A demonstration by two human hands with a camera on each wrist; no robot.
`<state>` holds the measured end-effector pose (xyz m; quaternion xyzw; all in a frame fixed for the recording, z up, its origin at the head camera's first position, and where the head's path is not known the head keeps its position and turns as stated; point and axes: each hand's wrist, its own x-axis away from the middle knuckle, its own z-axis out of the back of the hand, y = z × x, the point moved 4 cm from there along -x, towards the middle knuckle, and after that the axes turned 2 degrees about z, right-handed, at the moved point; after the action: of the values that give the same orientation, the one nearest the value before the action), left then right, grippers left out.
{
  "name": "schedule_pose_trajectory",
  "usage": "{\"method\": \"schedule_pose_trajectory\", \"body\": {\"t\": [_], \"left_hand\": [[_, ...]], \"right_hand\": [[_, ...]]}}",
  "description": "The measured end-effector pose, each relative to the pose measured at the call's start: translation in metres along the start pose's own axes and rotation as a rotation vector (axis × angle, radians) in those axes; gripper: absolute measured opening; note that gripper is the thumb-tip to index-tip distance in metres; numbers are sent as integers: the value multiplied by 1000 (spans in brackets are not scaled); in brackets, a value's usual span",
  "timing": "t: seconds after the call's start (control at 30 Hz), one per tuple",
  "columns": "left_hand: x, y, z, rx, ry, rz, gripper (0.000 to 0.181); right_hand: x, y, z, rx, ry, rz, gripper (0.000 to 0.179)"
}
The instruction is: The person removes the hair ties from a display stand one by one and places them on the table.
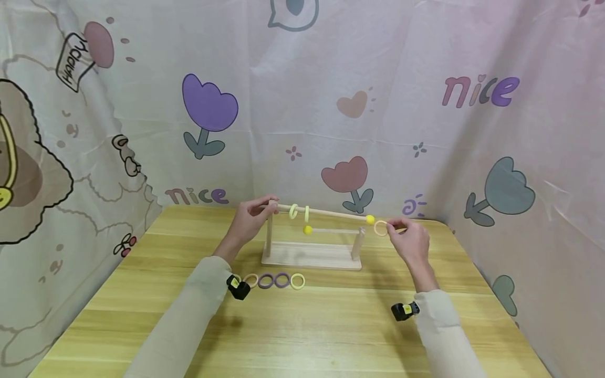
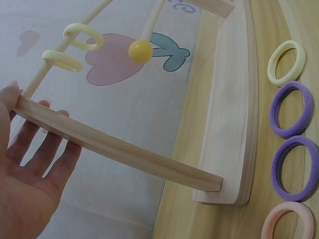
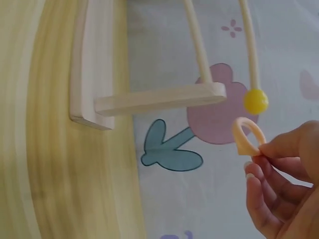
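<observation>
At the top of the taller left post of a wooden stand [image 1: 312, 255], my left hand [image 1: 250, 220] holds the post's end, thumb on one side and fingers behind it. Two pale yellow hair ties [image 2: 82, 37] hang on the long upper rod [image 1: 337, 213], which ends in a yellow ball [image 1: 370, 219]. My right hand [image 1: 410, 241] pinches a peach hair tie [image 3: 249, 137] between thumb and fingertips, just beyond that ball and apart from it. On the shorter right post [image 3: 159, 99] is a lower rod [image 1: 333, 231] with its own yellow ball [image 2: 140, 51], bare of ties.
In front of the stand, a row of hair ties lies on the wooden table [image 1: 331, 325]: a yellow one [image 1: 298, 281], two purple ones [image 2: 290, 109], a peach one [image 2: 288, 219] and another partly hidden by the left wrist camera [image 1: 238, 287]. A printed curtain [image 1: 293, 94] hangs behind.
</observation>
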<state>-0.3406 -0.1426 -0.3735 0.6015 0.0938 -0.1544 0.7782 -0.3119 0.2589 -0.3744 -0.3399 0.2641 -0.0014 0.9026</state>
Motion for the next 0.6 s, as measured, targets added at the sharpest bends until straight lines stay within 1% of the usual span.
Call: {"method": "schedule_pose_trajectory", "body": {"t": [0.13,0.27,0.47,0.6], "left_hand": [[0,1,0,-2,0,0,35],[-1,1,1,-7,3,1,34],[-1,0,1,-9,7,14,34],[-1,1,0,1,4,28,33]], "right_hand": [[2,-1,6,-23,-73,12,16],[4,-6,6,-50,-134,31,15],[8,-17,-1,-99,-229,36,15],[11,-25,-9,-131,-278,49,13]]}}
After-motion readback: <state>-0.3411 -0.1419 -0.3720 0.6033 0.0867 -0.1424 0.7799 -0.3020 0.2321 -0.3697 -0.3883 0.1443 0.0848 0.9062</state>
